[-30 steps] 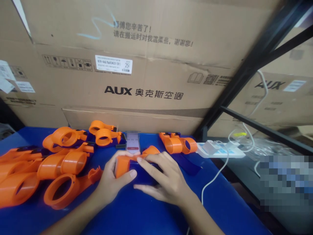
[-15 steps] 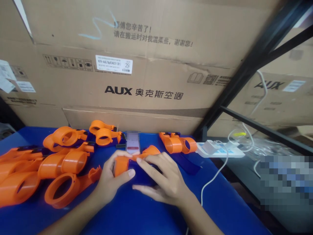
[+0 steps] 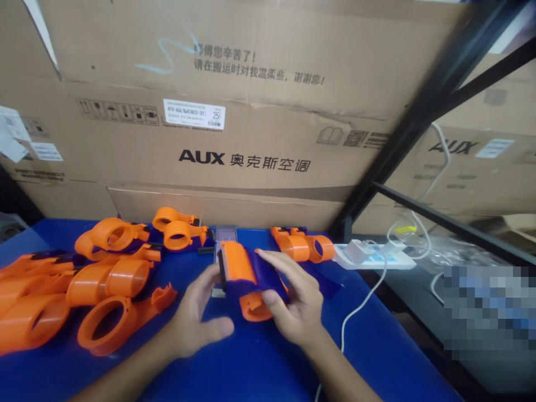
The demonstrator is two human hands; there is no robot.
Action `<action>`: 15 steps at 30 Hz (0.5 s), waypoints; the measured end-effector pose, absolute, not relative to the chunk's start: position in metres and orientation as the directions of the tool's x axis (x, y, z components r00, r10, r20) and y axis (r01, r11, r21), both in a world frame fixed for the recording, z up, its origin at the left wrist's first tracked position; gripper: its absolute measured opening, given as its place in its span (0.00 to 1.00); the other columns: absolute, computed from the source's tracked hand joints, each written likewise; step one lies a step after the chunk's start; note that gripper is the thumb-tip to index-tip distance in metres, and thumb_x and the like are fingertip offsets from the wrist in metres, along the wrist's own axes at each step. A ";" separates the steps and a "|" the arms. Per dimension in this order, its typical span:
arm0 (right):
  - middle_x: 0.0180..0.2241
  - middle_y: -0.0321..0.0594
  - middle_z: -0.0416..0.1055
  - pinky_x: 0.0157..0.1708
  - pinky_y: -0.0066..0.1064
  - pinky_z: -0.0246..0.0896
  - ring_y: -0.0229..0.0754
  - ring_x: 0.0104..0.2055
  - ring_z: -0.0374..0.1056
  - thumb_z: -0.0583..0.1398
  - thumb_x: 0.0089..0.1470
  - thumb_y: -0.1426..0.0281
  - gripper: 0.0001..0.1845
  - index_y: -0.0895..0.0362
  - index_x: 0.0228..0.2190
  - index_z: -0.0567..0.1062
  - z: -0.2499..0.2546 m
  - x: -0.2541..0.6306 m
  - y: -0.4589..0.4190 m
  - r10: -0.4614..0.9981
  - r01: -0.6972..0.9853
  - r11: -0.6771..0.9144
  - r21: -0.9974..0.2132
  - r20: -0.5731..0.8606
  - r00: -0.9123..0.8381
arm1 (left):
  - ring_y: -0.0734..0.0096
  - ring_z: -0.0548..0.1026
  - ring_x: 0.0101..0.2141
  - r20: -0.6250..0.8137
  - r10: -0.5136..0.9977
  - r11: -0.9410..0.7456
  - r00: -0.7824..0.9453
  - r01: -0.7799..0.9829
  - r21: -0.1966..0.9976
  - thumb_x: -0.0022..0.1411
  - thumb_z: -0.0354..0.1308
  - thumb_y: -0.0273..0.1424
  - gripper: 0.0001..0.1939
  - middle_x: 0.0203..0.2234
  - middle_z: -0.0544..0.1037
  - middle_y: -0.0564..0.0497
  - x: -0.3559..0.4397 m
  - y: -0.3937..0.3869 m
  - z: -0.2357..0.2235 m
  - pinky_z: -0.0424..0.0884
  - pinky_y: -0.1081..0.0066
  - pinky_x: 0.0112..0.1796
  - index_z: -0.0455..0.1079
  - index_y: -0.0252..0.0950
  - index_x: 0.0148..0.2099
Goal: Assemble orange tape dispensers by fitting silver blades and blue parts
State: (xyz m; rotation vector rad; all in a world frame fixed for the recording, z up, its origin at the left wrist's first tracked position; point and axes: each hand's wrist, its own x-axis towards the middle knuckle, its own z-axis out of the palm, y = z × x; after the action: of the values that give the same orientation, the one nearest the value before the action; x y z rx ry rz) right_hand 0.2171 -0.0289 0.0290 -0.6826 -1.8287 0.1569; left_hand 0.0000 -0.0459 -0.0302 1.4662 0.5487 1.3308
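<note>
My right hand (image 3: 295,298) grips an orange and blue tape dispenser (image 3: 238,265), its thumb on the near side and fingers over the blue part. The dispenser's black toothed end points left, and its orange ring shows below. Beside that end, my left hand (image 3: 199,318) is open, thumb and fingers spread; its fingertips are partly hidden behind the black edge, so I cannot tell whether they touch it. A lone orange dispenser frame (image 3: 104,326) lies on the blue table to the left of my left hand.
Several orange dispensers (image 3: 87,285) lie at the left, and a pair (image 3: 178,231) sits at the back. Another pair (image 3: 295,245) lies back right, near a white power strip (image 3: 377,257) with a cable. A phone (image 3: 226,233) stands behind my hands, before a large carton (image 3: 251,123).
The tape dispenser has been turned and tipped in my right hand, bringing its black end up at left. My left hand has let go, its thumb moving away from the dispenser.
</note>
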 end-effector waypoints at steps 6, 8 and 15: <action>0.50 0.44 0.81 0.49 0.43 0.75 0.50 0.50 0.78 0.57 0.68 0.60 0.18 0.51 0.55 0.77 0.020 0.194 -0.038 0.692 0.258 0.718 -0.646 0.703 -0.167 | 0.41 0.68 0.64 0.352 0.851 -0.338 0.389 -0.106 0.935 0.57 0.73 0.32 0.44 0.65 0.69 0.40 0.002 -0.053 -0.037 0.63 0.43 0.63 0.59 0.45 0.71; 0.53 0.44 0.80 0.54 0.46 0.73 0.51 0.54 0.77 0.57 0.68 0.61 0.19 0.50 0.56 0.78 0.019 0.190 -0.039 0.698 0.217 0.716 -0.664 0.684 -0.210 | 0.42 0.69 0.63 0.334 0.852 -0.315 0.404 -0.115 0.942 0.59 0.71 0.32 0.41 0.64 0.71 0.39 0.002 -0.052 -0.042 0.64 0.43 0.63 0.60 0.44 0.71; 0.56 0.47 0.78 0.62 0.54 0.65 0.52 0.59 0.74 0.46 0.72 0.52 0.28 0.50 0.55 0.80 0.018 0.193 -0.026 0.871 -0.003 0.448 -0.894 0.438 -0.222 | 0.45 0.72 0.61 0.281 0.950 -0.263 0.133 -0.140 0.954 0.61 0.68 0.37 0.35 0.60 0.74 0.41 0.005 -0.045 -0.041 0.69 0.50 0.60 0.63 0.42 0.67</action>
State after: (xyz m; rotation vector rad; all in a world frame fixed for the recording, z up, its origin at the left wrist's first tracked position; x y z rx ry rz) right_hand 0.1933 -0.0261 0.0180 -0.7796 -1.5857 0.9813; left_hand 0.0049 -0.0450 -0.0415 1.3821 0.8629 1.3452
